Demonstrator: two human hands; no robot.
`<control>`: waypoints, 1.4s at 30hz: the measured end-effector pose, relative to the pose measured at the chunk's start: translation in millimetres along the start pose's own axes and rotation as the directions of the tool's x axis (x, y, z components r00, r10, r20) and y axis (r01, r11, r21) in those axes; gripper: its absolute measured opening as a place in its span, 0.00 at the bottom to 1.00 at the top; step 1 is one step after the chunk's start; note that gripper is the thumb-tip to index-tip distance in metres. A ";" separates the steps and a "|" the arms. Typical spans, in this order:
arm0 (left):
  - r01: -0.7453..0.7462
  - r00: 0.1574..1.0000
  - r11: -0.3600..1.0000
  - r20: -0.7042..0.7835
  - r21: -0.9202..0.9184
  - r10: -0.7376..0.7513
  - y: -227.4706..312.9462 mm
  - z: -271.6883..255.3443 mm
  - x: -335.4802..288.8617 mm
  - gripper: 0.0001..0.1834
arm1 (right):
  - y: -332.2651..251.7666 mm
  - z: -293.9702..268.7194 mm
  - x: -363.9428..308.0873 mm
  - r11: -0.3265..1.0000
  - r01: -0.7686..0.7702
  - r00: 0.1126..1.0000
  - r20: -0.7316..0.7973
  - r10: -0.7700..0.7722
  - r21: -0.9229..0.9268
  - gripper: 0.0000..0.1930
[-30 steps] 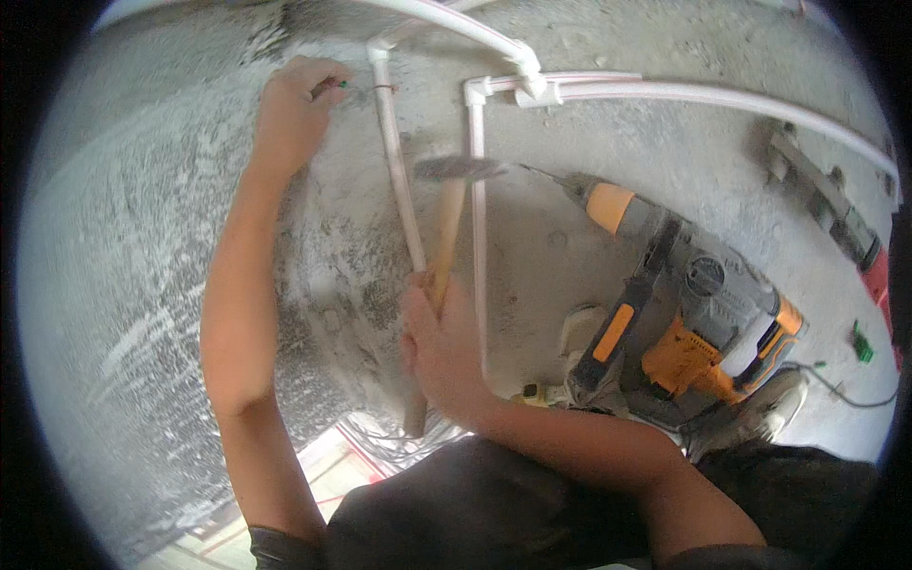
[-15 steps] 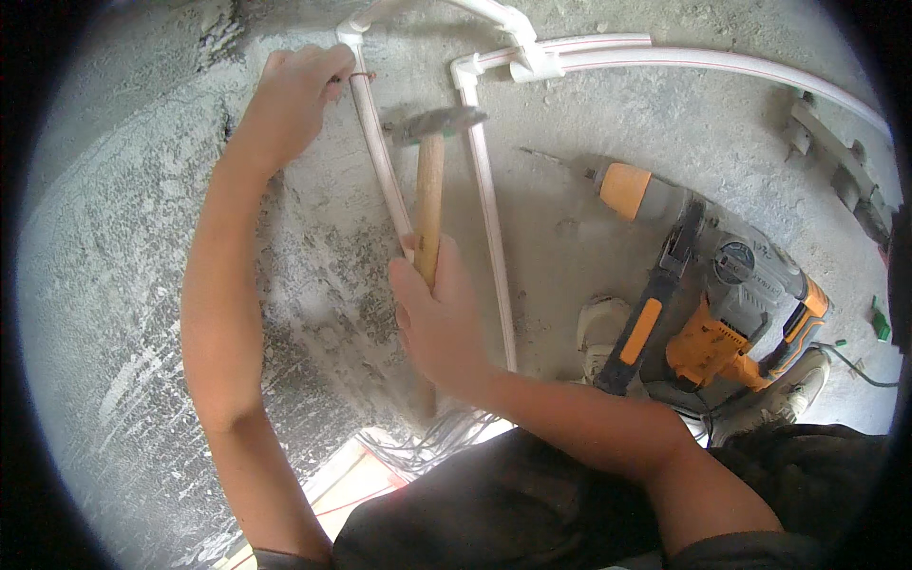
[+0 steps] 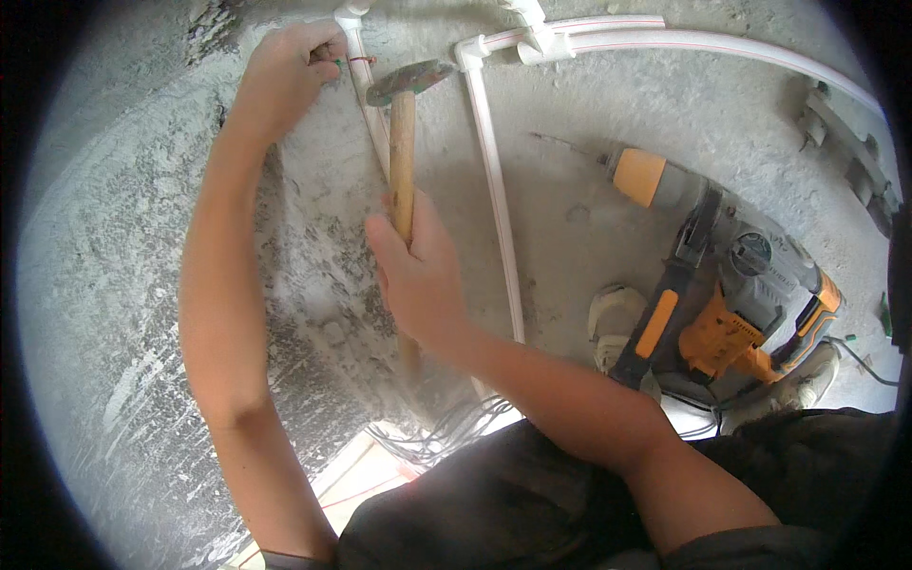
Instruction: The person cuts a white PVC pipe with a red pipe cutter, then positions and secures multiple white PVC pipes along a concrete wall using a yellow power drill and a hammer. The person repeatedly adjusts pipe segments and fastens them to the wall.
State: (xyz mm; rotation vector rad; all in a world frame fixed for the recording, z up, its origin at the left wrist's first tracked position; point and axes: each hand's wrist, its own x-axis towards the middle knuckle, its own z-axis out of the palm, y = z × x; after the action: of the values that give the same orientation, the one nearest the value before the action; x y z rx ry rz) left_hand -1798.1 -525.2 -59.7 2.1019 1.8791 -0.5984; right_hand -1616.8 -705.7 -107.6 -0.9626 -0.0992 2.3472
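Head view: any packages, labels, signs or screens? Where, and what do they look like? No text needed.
Label on the rotary hammer drill: a small round dark dial with light markings on top of the grey and orange body, lying on the floor to the right of the pipes.
Packages, signs, screens: none in view.
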 end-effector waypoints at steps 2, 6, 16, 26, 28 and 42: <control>0.000 1.000 1.000 0.008 0.018 -0.001 -1.5 0.5 -0.1 0.09 | 3.2 -0.7 6.7 0.999 0.046 0.999 0.010 -0.046 0.001 0.17; -0.099 0.993 0.995 -0.065 0.015 0.099 -19.5 11.4 -2.7 0.10 | 8.6 -2.3 19.4 0.993 0.109 0.994 0.027 -0.108 -0.052 0.17; -0.092 0.993 0.995 -0.075 0.031 0.095 -3.7 12.1 -1.3 0.16 | 4.6 8.3 22.5 0.987 0.142 0.990 0.028 -0.140 -0.075 0.20; -0.057 0.994 0.998 -0.094 -0.008 0.056 -2.1 10.6 -4.9 0.20 | 3.1 14.7 39.6 0.986 0.147 0.989 -0.014 -0.148 -0.083 0.19; -0.040 0.996 0.999 -0.081 -0.024 0.038 0.0 9.7 -4.1 0.20 | 1.3 13.6 34.4 0.988 0.148 0.989 -0.027 -0.149 -0.034 0.19; -0.010 0.876 0.890 -0.434 -0.455 -0.212 -12.1 14.1 -6.2 0.22 | 39.0 19.2 46.0 0.861 0.378 0.913 -0.018 -0.408 -0.341 0.16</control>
State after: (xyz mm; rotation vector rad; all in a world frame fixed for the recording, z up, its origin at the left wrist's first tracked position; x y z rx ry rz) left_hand -1812.4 -535.5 -68.2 1.9499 2.1229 0.3593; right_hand -1674.8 -709.4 -132.8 -1.0858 -0.6164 1.9358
